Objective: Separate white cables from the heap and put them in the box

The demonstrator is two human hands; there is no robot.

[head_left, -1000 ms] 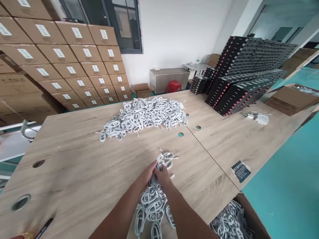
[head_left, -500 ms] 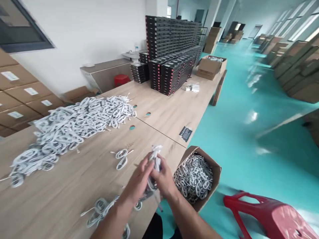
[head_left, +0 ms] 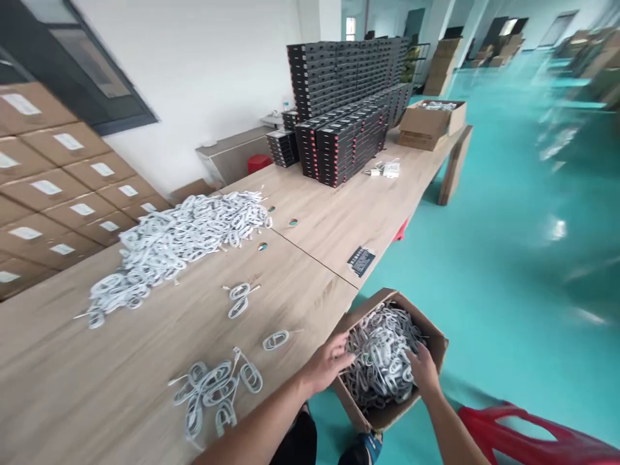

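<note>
An open cardboard box (head_left: 438, 349) full of coiled white cables (head_left: 385, 352) stands beside the table's front edge. My left hand (head_left: 329, 363) is at the box's left rim, fingers apart, with nothing held. On the right side of the box my right hand (head_left: 422, 368) is spread beside the cables, its fingertips near them. To the left on the wooden table (head_left: 145, 361) lie several loose coiled cables (head_left: 217, 387), a single coil (head_left: 276, 340) and another coil (head_left: 239, 300).
A large heap of white cables (head_left: 188, 226) covers the table's back left. Black boxes (head_left: 339, 142) are stacked farther off, near an open carton (head_left: 421, 126). A dark label (head_left: 361, 261) lies near the edge. A red stool (head_left: 533, 433) stands at lower right.
Both hands have moved right, from above the table to the box, and parted. The bundle they held is no longer in them. The view has shifted.
</note>
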